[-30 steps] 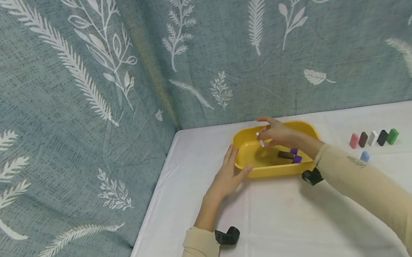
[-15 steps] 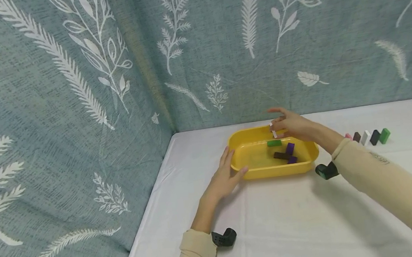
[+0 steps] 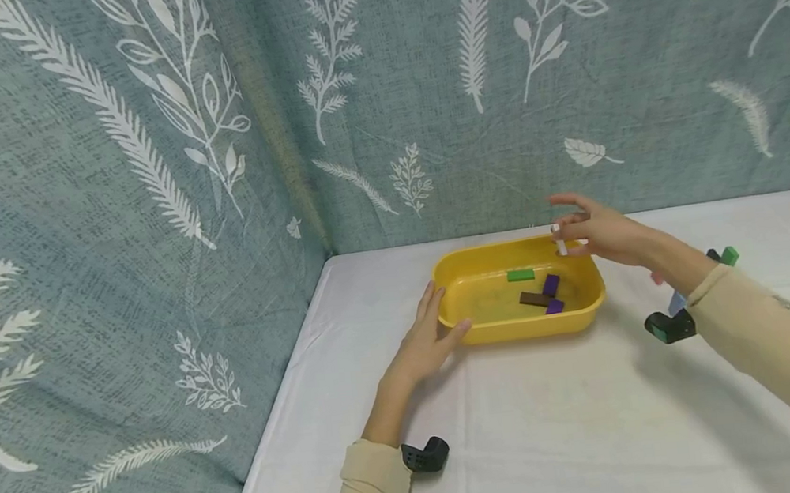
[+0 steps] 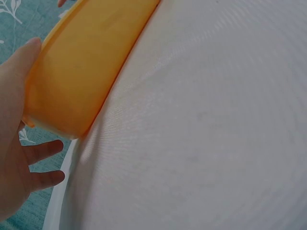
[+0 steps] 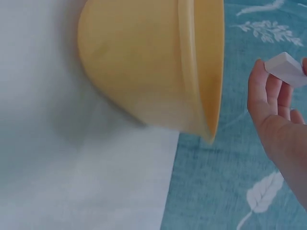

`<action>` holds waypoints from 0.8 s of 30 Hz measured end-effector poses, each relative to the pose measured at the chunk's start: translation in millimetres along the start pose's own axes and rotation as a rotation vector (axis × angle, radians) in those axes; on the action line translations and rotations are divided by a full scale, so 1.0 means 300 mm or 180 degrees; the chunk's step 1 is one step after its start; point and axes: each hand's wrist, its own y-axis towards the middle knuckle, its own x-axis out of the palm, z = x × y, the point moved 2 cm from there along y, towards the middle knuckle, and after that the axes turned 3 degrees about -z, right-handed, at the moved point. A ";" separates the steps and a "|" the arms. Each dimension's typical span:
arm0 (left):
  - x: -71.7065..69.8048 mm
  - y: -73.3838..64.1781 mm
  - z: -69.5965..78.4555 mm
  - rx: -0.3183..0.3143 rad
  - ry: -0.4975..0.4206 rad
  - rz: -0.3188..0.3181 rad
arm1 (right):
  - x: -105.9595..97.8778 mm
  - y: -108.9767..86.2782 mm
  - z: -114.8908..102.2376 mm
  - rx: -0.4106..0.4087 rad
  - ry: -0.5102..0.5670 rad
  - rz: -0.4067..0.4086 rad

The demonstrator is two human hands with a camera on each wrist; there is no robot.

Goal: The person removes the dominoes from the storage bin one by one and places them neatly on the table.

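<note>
Above the right end of a yellow tub (image 3: 523, 330), my right hand (image 3: 608, 235) pinches a small white block (image 3: 560, 239) between thumb and fingers. In the right wrist view the white block (image 5: 286, 68) is held just beyond the tub's rim. At the tub's left end my left hand (image 3: 417, 345) rests with spread, fairly straight fingers and thumb against the outside. Inside the tub lie a green block (image 3: 521, 275), a dark brown block (image 3: 534, 298) and two purple blocks, one farther back (image 3: 551, 285) and one near the front wall (image 3: 554, 307).
Right of the tub stand a pink block (image 3: 657, 277), a blue block (image 3: 676, 302), a black block (image 3: 713, 254) and another green block (image 3: 729, 255), partly hidden by my right arm. A teal leaf-patterned cloth (image 3: 424, 101) hangs behind the white-covered table (image 3: 547, 414).
My right hand has moved right with the white block, from over the tub's inside to its right end, uncovering the green block. The left hand keeps its place at the tub.
</note>
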 end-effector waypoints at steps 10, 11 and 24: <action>0.001 0.004 0.005 -0.0012 -0.0004 0.0019 | -0.082 -0.080 0.017 -0.0068 -0.0058 0.0231; 0.001 0.004 0.006 -0.0019 -0.0017 0.0014 | -0.091 -0.089 0.020 -0.0077 -0.0079 0.0260; 0.003 0.011 0.004 -0.0027 -0.0023 0.0000 | -0.208 -0.200 0.069 -0.0061 -0.0269 0.0406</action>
